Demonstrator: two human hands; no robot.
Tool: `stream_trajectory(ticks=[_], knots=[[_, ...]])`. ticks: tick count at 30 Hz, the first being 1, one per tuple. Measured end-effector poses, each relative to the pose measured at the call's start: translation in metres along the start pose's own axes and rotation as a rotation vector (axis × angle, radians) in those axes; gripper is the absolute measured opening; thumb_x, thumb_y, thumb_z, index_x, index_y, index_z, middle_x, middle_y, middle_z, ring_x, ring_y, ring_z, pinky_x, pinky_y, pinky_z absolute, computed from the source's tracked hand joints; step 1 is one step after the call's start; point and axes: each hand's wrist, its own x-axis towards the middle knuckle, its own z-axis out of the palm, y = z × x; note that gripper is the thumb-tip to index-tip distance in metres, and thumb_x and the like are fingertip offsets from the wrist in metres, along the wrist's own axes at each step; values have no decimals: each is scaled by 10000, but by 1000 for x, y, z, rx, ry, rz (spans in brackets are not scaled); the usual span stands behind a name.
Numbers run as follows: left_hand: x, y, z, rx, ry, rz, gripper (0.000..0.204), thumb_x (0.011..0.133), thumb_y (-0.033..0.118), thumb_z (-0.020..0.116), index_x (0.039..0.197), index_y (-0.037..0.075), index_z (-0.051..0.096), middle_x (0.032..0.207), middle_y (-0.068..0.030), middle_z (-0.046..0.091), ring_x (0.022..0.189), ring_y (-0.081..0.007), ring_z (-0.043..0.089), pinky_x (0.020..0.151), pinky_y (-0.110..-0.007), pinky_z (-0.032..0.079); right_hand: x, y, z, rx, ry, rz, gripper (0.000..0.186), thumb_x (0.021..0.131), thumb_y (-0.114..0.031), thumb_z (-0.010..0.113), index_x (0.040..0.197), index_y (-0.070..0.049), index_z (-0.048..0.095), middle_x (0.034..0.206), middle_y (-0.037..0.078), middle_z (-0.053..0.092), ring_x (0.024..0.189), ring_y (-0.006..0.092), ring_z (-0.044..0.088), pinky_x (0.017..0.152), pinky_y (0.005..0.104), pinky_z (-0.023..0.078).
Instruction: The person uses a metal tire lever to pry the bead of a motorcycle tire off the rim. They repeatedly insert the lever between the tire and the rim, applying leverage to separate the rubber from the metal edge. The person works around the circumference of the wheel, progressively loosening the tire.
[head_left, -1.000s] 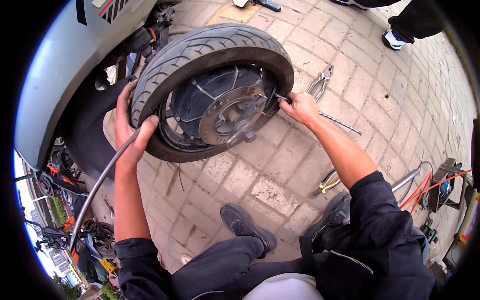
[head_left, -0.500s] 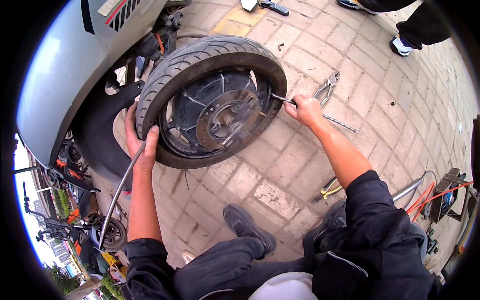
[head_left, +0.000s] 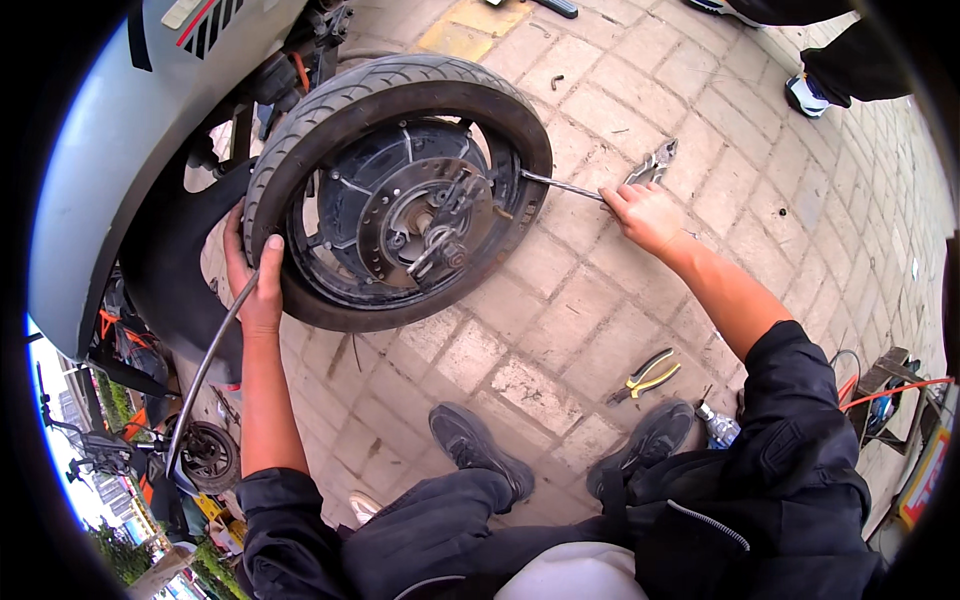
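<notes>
Left hand (head_left: 263,300) curled round tyre (head_left: 325,118) edge, bar (head_left: 208,358) at thumb; right hand (head_left: 646,216) closed on rod (head_left: 568,187) at rim (head_left: 350,294); paving (head_left: 580,310) spreads rightward.

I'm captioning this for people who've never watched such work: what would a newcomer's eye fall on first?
Probably the big tilted wheel, above and left of centre, with the left hand at its left edge. Next, the shiny metal rod between the wheel's right edge and the right hand. Then the large pale body panel curving down the picture's left side.
</notes>
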Motion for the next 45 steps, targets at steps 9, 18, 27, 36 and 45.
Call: stream_trajectory(ticks=[9,18,27,36,45], knots=[[-3,-16,0,11,53,-54,628,892,323,631,1348,-46,409,1298,-172,496,1193,-253,483,1038,-346,343,42,-29,-7,109,-292,265,158,800,-73,493,852,-19,632,847,178,688,793,323,688,665,455,534],[-3,-31,-2,-50,68,-42,586,903,298,640,1327,-32,405,1265,-178,502,1156,-263,501,1005,-351,375,38,-70,21,39,-188,633,316,847,-104,509,1123,48,528,1037,199,602,927,321,642,769,431,541],[1,-19,20,10,136,-14,563,883,307,674,1260,-23,418,1181,-207,553,1058,-280,574,929,-365,442,42,-83,-16,356,-371,918,774,776,-177,624,1416,58,258,1358,241,411,1243,366,471,1006,455,427],[-4,-18,13,-23,161,-107,586,811,302,740,1167,-13,399,1007,-218,630,896,-306,648,813,-381,485,63,-74,-14,325,-638,783,1082,710,-451,744,1417,137,175,1399,374,327,1281,471,408,1059,443,390],[-8,-18,6,65,141,-137,603,802,320,741,1186,8,395,1011,-186,618,897,-308,642,815,-396,487,107,-138,-108,737,-124,865,469,849,-392,625,923,66,690,838,249,686,891,306,687,800,397,519]])
